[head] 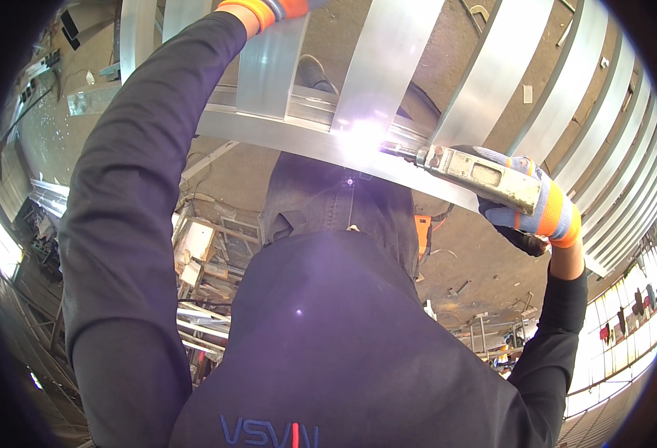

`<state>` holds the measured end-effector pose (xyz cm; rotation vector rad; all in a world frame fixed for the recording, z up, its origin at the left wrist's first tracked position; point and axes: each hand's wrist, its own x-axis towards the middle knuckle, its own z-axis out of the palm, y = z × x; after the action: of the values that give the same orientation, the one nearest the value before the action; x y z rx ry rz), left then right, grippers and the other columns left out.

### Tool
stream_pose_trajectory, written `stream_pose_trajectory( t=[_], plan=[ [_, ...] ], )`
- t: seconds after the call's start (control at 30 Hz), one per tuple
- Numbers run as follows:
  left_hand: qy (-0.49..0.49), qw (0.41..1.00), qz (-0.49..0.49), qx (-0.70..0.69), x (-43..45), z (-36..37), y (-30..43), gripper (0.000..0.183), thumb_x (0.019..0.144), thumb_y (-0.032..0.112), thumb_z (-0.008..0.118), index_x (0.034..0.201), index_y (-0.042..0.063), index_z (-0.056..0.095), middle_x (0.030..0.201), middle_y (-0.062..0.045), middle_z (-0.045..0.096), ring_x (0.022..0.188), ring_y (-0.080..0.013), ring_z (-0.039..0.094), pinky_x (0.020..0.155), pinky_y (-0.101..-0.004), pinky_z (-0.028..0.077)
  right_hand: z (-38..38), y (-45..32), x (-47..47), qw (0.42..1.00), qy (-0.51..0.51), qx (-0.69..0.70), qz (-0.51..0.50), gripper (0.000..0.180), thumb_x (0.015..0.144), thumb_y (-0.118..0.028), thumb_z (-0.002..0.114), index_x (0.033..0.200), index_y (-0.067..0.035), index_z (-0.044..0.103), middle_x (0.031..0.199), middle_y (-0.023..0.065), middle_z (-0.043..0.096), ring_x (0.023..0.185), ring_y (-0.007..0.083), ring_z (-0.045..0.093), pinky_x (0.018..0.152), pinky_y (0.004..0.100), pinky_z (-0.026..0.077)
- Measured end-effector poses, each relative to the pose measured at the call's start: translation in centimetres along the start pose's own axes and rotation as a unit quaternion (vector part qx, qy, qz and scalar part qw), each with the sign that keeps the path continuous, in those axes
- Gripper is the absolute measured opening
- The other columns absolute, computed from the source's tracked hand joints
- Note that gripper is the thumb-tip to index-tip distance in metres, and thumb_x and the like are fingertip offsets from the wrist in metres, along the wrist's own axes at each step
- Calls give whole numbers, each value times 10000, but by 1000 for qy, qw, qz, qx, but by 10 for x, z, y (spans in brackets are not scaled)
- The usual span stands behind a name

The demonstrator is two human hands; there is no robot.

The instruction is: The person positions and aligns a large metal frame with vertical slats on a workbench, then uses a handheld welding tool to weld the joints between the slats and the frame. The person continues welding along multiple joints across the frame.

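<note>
My right hand (pixel 535 196), in a grey and orange knit glove, is closed around a worn handheld welding torch (pixel 482 175). The torch's nozzle points left at a bright white glare on a long metal rail (pixel 283 134), where a wide metal slat (pixel 387 61) meets it. The glare hides the joint itself. At the top edge, my left hand (pixel 275 10), in a like glove, lies over another slat (pixel 267 73). The frame cuts off part of that hand, so whether it grips the slat does not show.
Several parallel metal slats (pixel 507 61) curve away to the right. A shoe (pixel 316 74) shows on the floor between slats. Below the rail are an orange object (pixel 422 232) and, at lower left, scrap wood pieces (pixel 197 239) with metal frames.
</note>
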<state>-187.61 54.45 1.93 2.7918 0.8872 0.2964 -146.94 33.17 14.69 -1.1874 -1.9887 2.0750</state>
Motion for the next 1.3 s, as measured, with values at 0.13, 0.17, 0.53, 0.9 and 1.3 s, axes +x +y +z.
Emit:
stream_pose_trajectory(
  t=[0.13,0.17,0.53,0.9,1.3],
  plan=[
    [0,1000,-1,2,1,2,0,551,911,272,768,1441,132,724,1515,-131,673,1600,-408,484,1353,-662,278,1,1,-4,1000,4,10,29,748,851,-49,863,1577,-57,685,1218,111,818,1010,280,769,946,362,616],
    [1,1000,-2,3,1,2,0,549,912,270,767,1441,130,724,1515,-132,674,1599,-409,485,1353,-660,280,0,2,-5,999,4,12,33,747,850,-49,861,1577,-58,685,1212,110,817,1009,277,770,945,359,616],
    [2,1000,-10,7,2,5,1,524,927,241,751,1434,113,725,1504,-145,678,1591,-414,492,1352,-643,294,-1,7,-16,998,28,-48,17,737,866,-67,867,1576,-33,677,1101,85,799,927,234,748,892,348,615],
    [6,1000,-19,16,3,6,1,500,942,211,735,1428,96,725,1494,-158,683,1583,-419,499,1352,-625,308,-5,7,-22,999,15,-3,46,760,874,-88,871,1605,-49,668,1060,67,792,904,201,742,890,338,615],
    [27,999,-27,32,3,9,3,474,958,180,718,1421,78,725,1483,-171,688,1574,-425,507,1351,-606,323,-17,6,-35,998,34,-53,-11,781,831,-40,869,1588,-37,676,1144,146,828,897,284,755,891,346,611]
  ],
)
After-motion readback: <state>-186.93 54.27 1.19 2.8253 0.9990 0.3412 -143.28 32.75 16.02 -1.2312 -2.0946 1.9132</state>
